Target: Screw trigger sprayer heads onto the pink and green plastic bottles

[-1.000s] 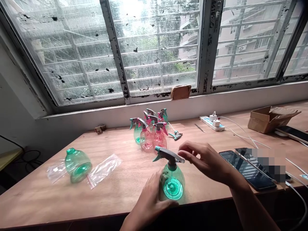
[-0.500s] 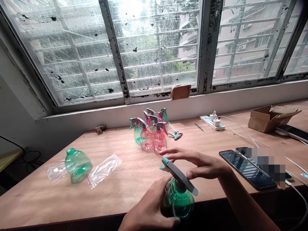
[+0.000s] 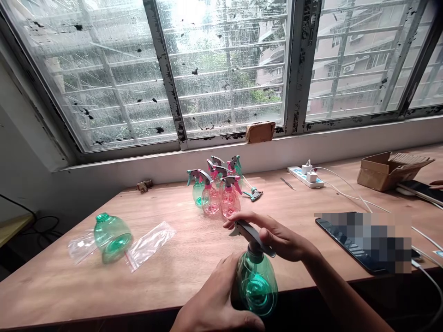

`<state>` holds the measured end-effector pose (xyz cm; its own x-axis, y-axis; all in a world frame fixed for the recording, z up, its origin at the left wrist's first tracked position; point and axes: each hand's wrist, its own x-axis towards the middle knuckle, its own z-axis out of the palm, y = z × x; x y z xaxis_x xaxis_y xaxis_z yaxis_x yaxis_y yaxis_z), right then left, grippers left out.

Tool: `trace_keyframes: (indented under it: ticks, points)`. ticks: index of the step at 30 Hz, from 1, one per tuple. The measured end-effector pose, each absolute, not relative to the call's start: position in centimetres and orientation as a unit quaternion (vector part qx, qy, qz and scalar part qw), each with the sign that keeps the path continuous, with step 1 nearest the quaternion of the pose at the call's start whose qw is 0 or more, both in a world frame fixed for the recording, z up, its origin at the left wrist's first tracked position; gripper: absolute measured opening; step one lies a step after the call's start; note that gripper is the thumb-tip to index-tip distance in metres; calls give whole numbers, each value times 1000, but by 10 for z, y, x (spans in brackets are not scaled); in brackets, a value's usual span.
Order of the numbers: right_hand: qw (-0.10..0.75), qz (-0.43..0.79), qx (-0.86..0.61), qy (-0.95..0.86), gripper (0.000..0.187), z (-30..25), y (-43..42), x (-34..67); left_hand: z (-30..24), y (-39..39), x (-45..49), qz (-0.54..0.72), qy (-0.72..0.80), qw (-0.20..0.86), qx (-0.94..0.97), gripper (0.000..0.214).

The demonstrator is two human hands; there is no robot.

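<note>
A green see-through spray bottle [image 3: 259, 286] with a grey trigger head is at the table's front edge, tilted slightly. My left hand [image 3: 218, 295] wraps round its body from the left, thumb across the near side. Over the grey spray head [image 3: 249, 234] lies my right hand [image 3: 280, 235], its fingers closed on the head near the nozzle and thumb at the back. Left on the table stands an open green bottle [image 3: 112, 233] without a head. Beyond my hands several pink and green spray bottles [image 3: 211, 200] stand in a cluster.
A loose spray head [image 3: 254, 193] lies right of the cluster. Clear plastic bags [image 3: 152, 244] lie by the headless bottle. To the right are a phone [image 3: 342, 244], partly blurred, a power strip [image 3: 308, 177] with white cables, and a cardboard box [image 3: 380, 173]. A window runs behind.
My right hand has come down onto the spray head and closed round it. The bottle has turned a little more upright. A bit of a hand now shows at the far right edge.
</note>
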<state>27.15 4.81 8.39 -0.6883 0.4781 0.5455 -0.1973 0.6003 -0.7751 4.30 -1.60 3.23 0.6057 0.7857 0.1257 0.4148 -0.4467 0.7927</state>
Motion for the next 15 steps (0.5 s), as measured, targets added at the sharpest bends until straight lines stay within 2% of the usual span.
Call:
trace_keyframes:
  ticks: [4,9,15]
  points:
    - [383,362,-133,-839,70,88,43,272,27,-15,43,268,379,377,802,117]
    - [390,273,-158,-865,75,94,42,276,27,-15,44,267,376,385,799,104]
    - [424,212,-182,-861,69,94,48,284,30,-15,45,273,366,421,784,105]
